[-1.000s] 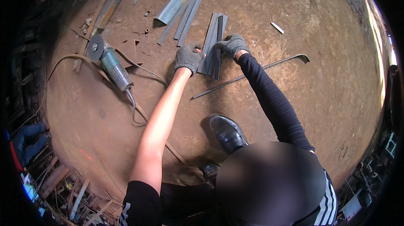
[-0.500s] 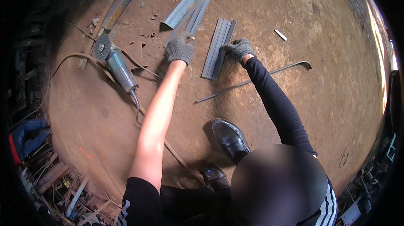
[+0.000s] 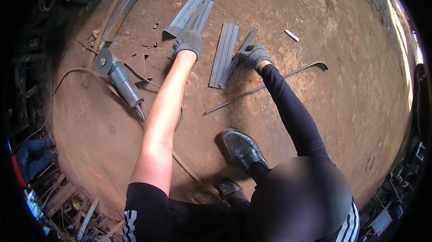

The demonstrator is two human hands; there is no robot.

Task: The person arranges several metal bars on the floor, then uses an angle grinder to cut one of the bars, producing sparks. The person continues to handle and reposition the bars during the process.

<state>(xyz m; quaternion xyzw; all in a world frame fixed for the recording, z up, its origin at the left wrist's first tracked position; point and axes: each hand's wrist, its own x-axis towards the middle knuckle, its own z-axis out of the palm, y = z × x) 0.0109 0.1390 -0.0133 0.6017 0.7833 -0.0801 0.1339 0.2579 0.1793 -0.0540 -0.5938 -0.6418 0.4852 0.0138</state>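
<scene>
My right hand [image 3: 255,56], in a grey knit glove, pinches a dark, straight metal bar [image 3: 247,40] from its right side. The bar lies slantwise. Its near end is against a row of similar metal bars [image 3: 221,53], while its far end stands away from them. To the left, my gloved left hand [image 3: 188,43] is curled down over the near part of another small group of metal bars [image 3: 204,17]. The fingertips of this hand are hidden beneath it. A curved grey metal channel [image 3: 193,5] lies just beyond.
An angle grinder [image 3: 123,80] with its cord lies at the left. A thin rod with a hooked end [image 3: 270,86] crosses the ground nearer me. A white stick [image 3: 291,35] is at the right. Black shoes [image 3: 245,149] stand below, and scrap metal [image 3: 67,197] is heaped lower left.
My right hand has swung the far end of its bar away from the row, opening a gap. My left hand has slid a little farther along its bars. The view has shifted slightly.
</scene>
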